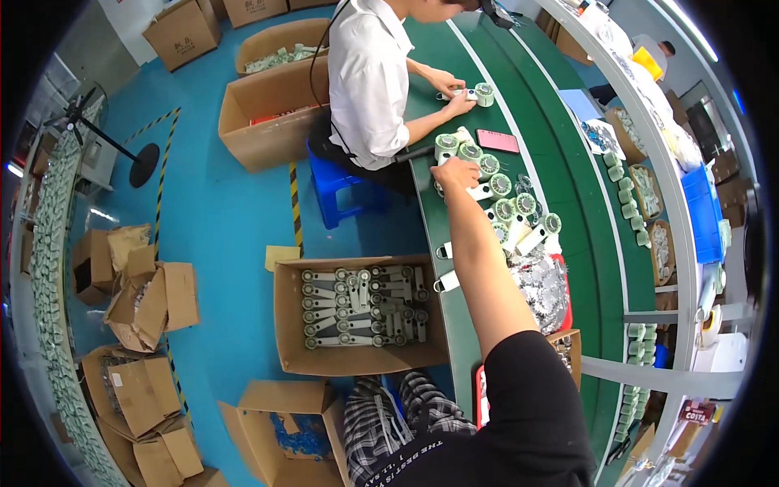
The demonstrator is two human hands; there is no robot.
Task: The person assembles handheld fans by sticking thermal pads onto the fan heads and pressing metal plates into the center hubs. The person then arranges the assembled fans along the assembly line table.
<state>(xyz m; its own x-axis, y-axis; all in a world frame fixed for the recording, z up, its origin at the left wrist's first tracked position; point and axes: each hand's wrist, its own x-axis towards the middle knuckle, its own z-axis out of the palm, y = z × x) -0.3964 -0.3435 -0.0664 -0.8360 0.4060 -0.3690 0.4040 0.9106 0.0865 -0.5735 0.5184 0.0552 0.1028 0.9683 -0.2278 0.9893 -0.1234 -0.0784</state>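
Observation:
My right arm reaches far across the green worktable (pixel 466 325). At its end my right hand (pixel 456 173) has its fingers curled closed round the white handle of a handheld fan (pixel 446 146) with a round, pale green head. Partly hidden by my fingers, that handle shows only in part. More handheld fans (pixel 500 186) of the same kind lie in a cluster beside my hand and forearm, heads mostly toward the belt. Two white handles (pixel 446 282) stick out left of my forearm. My left hand is out of the picture.
A co-worker (pixel 369 81) sits at the table's far end, handling another fan (pixel 484 95). A pink phone (pixel 497 141) lies nearby. Left of the table stands a carton (pixel 288 325) of fans in rows. A red tray (pixel 565 296) of silvery parts sits beyond my forearm.

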